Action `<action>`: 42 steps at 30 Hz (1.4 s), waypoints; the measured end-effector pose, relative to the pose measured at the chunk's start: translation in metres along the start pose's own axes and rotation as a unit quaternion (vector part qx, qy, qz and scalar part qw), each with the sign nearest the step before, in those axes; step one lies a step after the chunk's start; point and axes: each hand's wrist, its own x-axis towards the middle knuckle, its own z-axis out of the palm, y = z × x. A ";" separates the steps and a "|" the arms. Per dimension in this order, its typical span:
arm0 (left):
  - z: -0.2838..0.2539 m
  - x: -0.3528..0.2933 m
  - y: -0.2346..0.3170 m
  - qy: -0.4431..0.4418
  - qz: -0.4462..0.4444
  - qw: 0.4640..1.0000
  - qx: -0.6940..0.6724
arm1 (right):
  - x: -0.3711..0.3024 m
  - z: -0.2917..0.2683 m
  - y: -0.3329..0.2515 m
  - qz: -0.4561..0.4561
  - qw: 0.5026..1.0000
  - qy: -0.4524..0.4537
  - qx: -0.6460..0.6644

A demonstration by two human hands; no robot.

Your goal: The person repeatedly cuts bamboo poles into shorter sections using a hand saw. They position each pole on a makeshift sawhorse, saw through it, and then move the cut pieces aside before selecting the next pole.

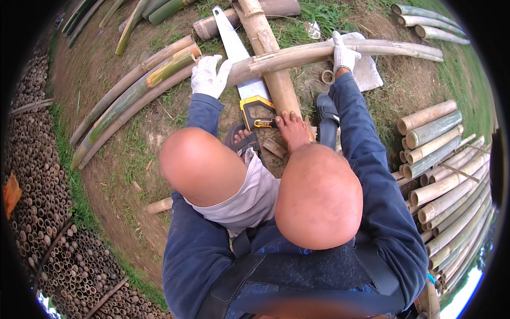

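Note:
A long bamboo pole (303, 57) lies crosswise in front of me, over a thicker bamboo log (273, 66) that points away from me. My left hand (210, 77), in a white glove, grips the pole left of the log. Toward the pole's right part, my right hand (344, 52), also gloved, closes round it with one finger stretched forward. A handsaw (248, 87) with a yellow-and-black handle lies between my hands, left of the log; the pole hides part of its blade. My bare foot (293, 129) presses on the near end of the log.
Several bamboo poles (135, 87) lie at the left. Stacked bamboo (446, 191) fills the right side, and a large pile of cut bamboo pieces (40, 207) stands far left. An empty black sandal (328, 119) and a flat pale slab (366, 72) are near my right arm.

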 end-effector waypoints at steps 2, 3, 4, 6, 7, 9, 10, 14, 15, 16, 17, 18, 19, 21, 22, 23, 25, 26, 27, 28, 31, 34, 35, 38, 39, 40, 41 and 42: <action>-0.010 0.013 0.030 0.050 0.071 0.995 -0.049 | 0.001 0.003 0.001 0.010 0.999 -0.004 -0.031; -0.012 0.014 0.049 0.041 0.089 0.990 -0.098 | -0.001 0.004 0.002 0.013 0.998 -0.003 -0.066; -0.013 0.014 0.069 0.054 0.124 0.979 -0.152 | -0.001 0.004 0.001 0.020 0.997 0.014 -0.068; -0.012 0.016 0.101 0.029 0.192 0.964 -0.182 | -0.004 0.002 0.000 0.029 0.998 -0.018 -0.058; -0.012 0.016 0.110 0.011 0.192 0.968 -0.160 | -0.005 0.002 0.001 0.017 0.998 -0.028 -0.049; -0.005 0.021 0.121 -0.009 0.186 0.976 -0.113 | -0.005 -0.003 0.002 0.035 0.998 -0.035 -0.029; -0.003 0.022 0.119 -0.029 0.163 0.983 -0.078 | -0.004 -0.006 0.005 0.056 0.998 -0.038 0.012; 0.013 0.021 0.104 0.007 0.197 0.978 -0.063 | 0.004 -0.011 0.014 0.057 0.996 -0.062 0.033; 0.016 0.021 0.099 0.028 0.209 0.975 -0.072 | 0.007 -0.011 0.016 0.038 0.997 -0.068 0.023; 0.020 0.022 0.096 0.040 0.212 0.974 -0.074 | 0.009 -0.008 0.017 0.031 0.996 -0.079 0.004; 0.024 0.022 0.094 0.043 0.209 0.973 -0.086 | 0.011 -0.006 0.019 0.043 0.997 -0.069 -0.007; 0.026 0.022 0.093 0.041 0.201 0.974 -0.093 | 0.013 -0.003 0.019 0.021 0.998 -0.058 -0.024; 0.028 0.023 0.092 0.039 0.193 0.976 -0.098 | 0.014 -0.001 0.018 0.013 0.998 -0.046 -0.039; 0.028 0.023 0.093 0.043 0.195 0.974 -0.111 | 0.015 0.003 0.016 0.020 0.998 -0.037 -0.040; 0.027 0.023 0.094 0.050 0.197 0.972 -0.115 | 0.015 0.003 0.014 0.007 0.998 -0.032 -0.049; 0.025 0.022 0.096 0.043 0.192 0.973 -0.118 | 0.015 0.004 0.013 0.000 0.998 -0.024 -0.052; 0.023 0.022 0.098 0.032 0.198 0.975 -0.092 | 0.015 0.003 0.011 0.008 0.998 -0.023 -0.062; 0.021 0.021 0.099 0.037 0.208 0.974 -0.084 | 0.016 0.003 0.011 0.023 0.997 -0.030 -0.068; 0.020 0.021 0.100 0.025 0.203 0.976 -0.078 | 0.016 0.004 0.012 0.025 0.997 -0.032 -0.067; 0.019 0.022 0.101 0.023 0.204 0.976 -0.076 | 0.017 0.004 0.014 0.028 0.997 -0.034 -0.066; 0.017 0.025 0.102 0.024 0.210 0.975 -0.072 | 0.018 0.006 0.018 0.010 0.998 -0.034 -0.053; 0.013 0.029 0.103 0.026 0.209 0.975 -0.074 | 0.015 0.003 0.016 0.011 0.999 -0.030 -0.040; 0.012 0.030 0.103 0.025 0.205 0.975 -0.077 | 0.013 0.001 0.014 0.012 0.999 -0.022 -0.033; 0.009 0.033 0.106 0.013 0.196 0.976 -0.088 | 0.008 -0.007 0.004 0.050 0.997 -0.062 0.013; 0.008 0.033 0.106 0.016 0.200 0.976 -0.090 | 0.007 -0.009 0.002 0.060 0.995 -0.070 0.041; 0.008 0.033 0.107 0.024 0.202 0.974 -0.096 | 0.006 -0.012 0.000 0.074 0.991 -0.082 0.070; 0.008 0.031 0.106 0.032 0.207 0.973 -0.101 | 0.005 -0.014 0.000 0.068 0.991 -0.101 0.051; 0.009 0.030 0.106 0.016 0.185 0.977 -0.105 | 0.005 -0.017 0.000 0.057 0.992 -0.107 0.038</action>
